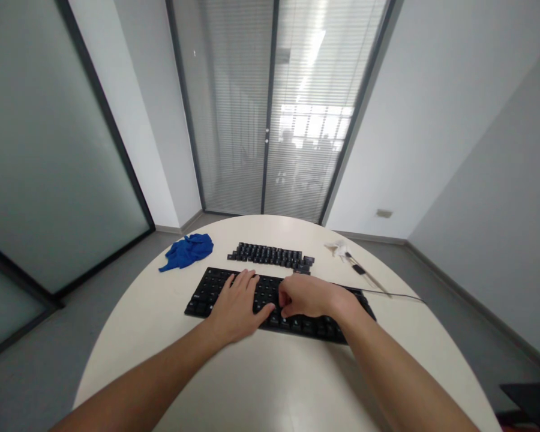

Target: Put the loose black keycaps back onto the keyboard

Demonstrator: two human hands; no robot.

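Note:
A black keyboard [308,324] lies in front of me on the round table, with part of its keycaps off its upper area. My left hand [236,306] rests flat on its left half, fingers spread. Over the middle of the keyboard, my right hand [308,295] is closed, thumb and fingers bent together and pointing left. Whatever those fingers hold is hidden or too small to make out. Just beyond the keyboard, loose black keycaps [270,255] sit in rows on the table.
A crumpled blue cloth [189,251] lies at the table's back left. Toward the back right are a brush [360,270] and a white crumpled tissue or cloth [338,247]. A thin cable [400,294] runs right from the keyboard across the pale table [261,384].

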